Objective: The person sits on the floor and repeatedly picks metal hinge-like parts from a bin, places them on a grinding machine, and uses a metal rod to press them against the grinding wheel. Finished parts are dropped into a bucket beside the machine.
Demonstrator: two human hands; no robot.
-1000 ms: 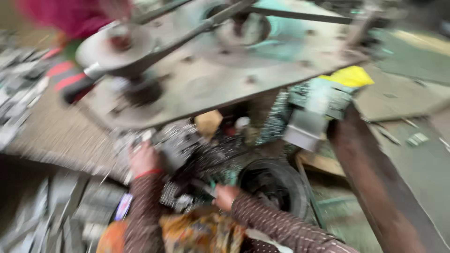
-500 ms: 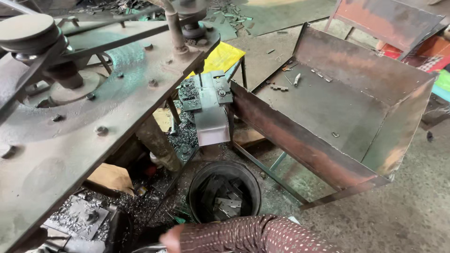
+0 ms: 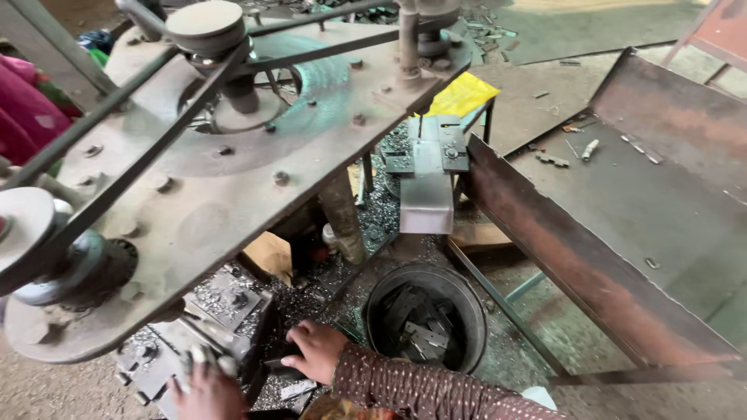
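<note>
Fingers of my right hand [image 3: 315, 351] curled narrowly onto a dark metal strip [image 3: 282, 363]; left hand [image 3: 208, 389] steadied the bolted die block [image 3: 194, 342]. Black bucket [image 3: 467, 311] of offcuts sat just right, catching scrap.

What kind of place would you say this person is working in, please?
Most likely a small metalworking shop: a heavy machine plate with pulleys and belts, a black bucket of cut metal pieces, a rusty steel tray, and metal shavings on the floor.
</note>
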